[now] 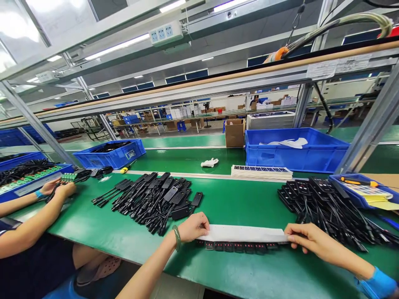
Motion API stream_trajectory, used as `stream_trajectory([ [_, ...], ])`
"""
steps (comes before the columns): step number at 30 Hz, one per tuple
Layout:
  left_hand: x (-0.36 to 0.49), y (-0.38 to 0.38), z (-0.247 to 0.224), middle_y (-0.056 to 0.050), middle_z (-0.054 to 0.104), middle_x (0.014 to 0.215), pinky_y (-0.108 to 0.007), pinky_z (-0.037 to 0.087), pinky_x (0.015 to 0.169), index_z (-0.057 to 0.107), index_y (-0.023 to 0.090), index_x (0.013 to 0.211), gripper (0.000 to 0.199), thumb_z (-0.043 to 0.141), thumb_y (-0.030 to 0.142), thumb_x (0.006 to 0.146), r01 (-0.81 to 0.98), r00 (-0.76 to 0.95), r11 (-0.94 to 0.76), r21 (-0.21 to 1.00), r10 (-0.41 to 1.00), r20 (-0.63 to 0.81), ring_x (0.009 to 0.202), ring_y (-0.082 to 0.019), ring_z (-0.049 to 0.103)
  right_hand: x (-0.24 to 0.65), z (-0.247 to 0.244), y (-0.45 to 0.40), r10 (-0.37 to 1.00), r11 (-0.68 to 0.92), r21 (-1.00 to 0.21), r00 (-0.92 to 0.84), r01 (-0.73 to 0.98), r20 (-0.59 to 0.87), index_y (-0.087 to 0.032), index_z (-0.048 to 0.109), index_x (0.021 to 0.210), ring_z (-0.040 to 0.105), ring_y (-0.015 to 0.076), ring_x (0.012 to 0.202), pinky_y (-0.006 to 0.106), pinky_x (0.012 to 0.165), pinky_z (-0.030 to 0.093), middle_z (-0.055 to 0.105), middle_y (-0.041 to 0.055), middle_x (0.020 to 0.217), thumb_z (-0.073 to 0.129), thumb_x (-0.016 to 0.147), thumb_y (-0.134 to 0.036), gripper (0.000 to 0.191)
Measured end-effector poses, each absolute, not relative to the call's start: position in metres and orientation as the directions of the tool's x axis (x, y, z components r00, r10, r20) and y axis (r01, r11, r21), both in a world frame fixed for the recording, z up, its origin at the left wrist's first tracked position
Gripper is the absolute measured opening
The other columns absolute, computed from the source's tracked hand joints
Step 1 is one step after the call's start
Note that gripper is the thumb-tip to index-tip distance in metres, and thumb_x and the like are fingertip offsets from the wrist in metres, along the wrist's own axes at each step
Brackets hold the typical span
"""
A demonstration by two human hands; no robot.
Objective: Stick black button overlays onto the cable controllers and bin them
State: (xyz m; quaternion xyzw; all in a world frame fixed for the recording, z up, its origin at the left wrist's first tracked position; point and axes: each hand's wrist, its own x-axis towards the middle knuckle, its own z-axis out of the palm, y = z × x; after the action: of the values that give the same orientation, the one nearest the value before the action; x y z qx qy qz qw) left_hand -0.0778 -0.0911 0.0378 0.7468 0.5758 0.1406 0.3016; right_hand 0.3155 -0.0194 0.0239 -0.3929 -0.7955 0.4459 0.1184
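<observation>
Blue cuff (377,284) nearest: white strip (246,233) held at both ends

Right hand (307,238) pinches the strip's right end; left hand (191,227) pinches its left end. Strip runs along the upper edge of a row of black squares (238,248), over the tabletop (243,203). Work appears partway: the right pile (321,195) shows marked faces; the left pile (149,201) looks mostly plain. Stacked printed sheets (262,173) appear unused.

A blue stool (181,126) stands behind the cardboard box (235,135), leftward; high above the box's left, a power strip (166,34).
</observation>
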Motion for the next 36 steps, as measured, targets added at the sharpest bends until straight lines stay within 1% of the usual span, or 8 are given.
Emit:
stream_trajectory([
  [6,-0.08,-0.098,0.035,-0.004,0.058,0.084,-0.031,0.043,0.08,0.057,0.017,0.083,0.015,0.052,0.031,0.081,0.687,0.213,-0.134,0.715,0.977,-0.022,0.082,-0.018,0.053,0.308,0.031,-0.018,0.754,0.162,-0.908,-0.642,0.387,-0.14,-0.018,0.055,0.082,0.049,0.0111,0.049,0.023,0.047,0.04,0.06,0.0013,0.061,0.048,0.083,-0.059,0.042],
  [10,-0.093,-0.098,0.044,-0.011,0.057,0.115,-0.034,0.044,0.088,0.041,0.017,0.119,0.049,0.031,0.054,0.09,0.481,0.164,-0.165,0.861,0.982,0.096,0.102,-0.021,0.055,0.298,0.054,-0.011,0.827,0.087,-0.963,-0.558,0.257,-0.074,-0.017,0.055,0.083,0.046,0.0096,0.045,0.021,0.044,0.037,0.055,-0.0018,0.053,0.055,0.078,-0.062,0.045],
  [12,-0.094,-0.097,0.047,-0.014,0.055,0.121,-0.036,0.042,0.095,0.032,0.017,0.126,0.06,0.047,0.057,0.083,0.227,0.136,-0.151,0.962,0.983,0.122,0.109,-0.023,0.054,0.291,0.062,-0.006,0.868,0.06,-0.982,-0.496,0.181,-0.038,-0.017,0.055,0.086,0.045,0.0093,0.044,0.02,0.042,0.035,0.052,-0.0034,0.052,0.059,0.075,-0.061,0.045],
  [14,-0.092,-0.095,0.047,-0.012,0.061,0.112,-0.035,0.045,0.093,0.034,0.018,0.125,0.07,0.07,0.045,0.072,-0.045,0.048,-0.071,0.996,0.996,0.074,0.102,-0.022,0.059,0.283,0.066,-0.001,0.893,0.051,-0.992,-0.451,0.118,-0.007,-0.018,0.053,0.096,0.045,0.0095,0.043,0.02,0.04,0.034,0.051,-0.0049,0.051,0.062,0.074,-0.059,0.048],
  [17,-0.088,-0.088,0.043,-0.006,0.066,0.093,-0.024,0.052,0.076,0.046,0.015,0.113,0.058,0.078,0.028,0.066,-0.178,-0.123,0.009,0.984,0.992,-0.031,0.082,-0.015,0.063,0.271,0.065,0.008,0.921,0.071,-0.995,-0.388,0.073,0.038,-0.019,0.048,0.104,0.045,0.0095,0.042,0.019,0.04,0.035,0.054,-0.0056,0.051,0.063,0.074,-0.055,0.049],
  [20,-0.087,-0.078,0.042,-0.005,0.066,0.084,-0.02,0.053,0.065,0.051,0.012,0.104,0.044,0.076,0.022,0.068,-0.188,-0.199,0.025,0.982,0.978,-0.063,0.073,-0.012,0.063,0.263,0.061,0.016,0.938,0.126,-0.985,-0.337,0.117,0.08,-0.018,0.053,0.098,0.049,0.0113,0.043,0.021,0.04,0.039,0.057,-0.0023,0.052,0.058,0.074,-0.059,0.047],
  [28,-0.077,-0.05,0.045,-0.014,0.068,0.088,-0.021,0.056,0.065,0.056,0.007,0.097,0.016,0.056,0.009,0.081,-0.13,-0.297,0.121,0.984,0.942,-0.155,0.071,-0.013,0.066,0.262,0.046,0.03,0.955,0.295,-0.908,-0.113,0.299,0.274,-0.018,0.064,0.083,0.051,0.0135,0.05,0.023,0.04,0.037,0.06,0.0021,0.065,0.066,0.067,-0.056,0.041],
  [36,-0.082,-0.018,0.043,-0.016,0.059,0.112,-0.035,0.051,0.086,0.054,0.009,0.107,0.023,0.049,0.017,0.086,0.305,-0.404,0.162,0.939,0.914,-0.027,0.095,-0.019,0.062,0.262,0.062,0.037,0.887,0.373,-0.917,0.344,-0.139,0.309,-0.02,0.062,0.083,0.05,0.0103,0.063,0.014,0.045,0.045,0.054,-0.0007,0.074,0.076,0.061,-0.051,0.04],
])
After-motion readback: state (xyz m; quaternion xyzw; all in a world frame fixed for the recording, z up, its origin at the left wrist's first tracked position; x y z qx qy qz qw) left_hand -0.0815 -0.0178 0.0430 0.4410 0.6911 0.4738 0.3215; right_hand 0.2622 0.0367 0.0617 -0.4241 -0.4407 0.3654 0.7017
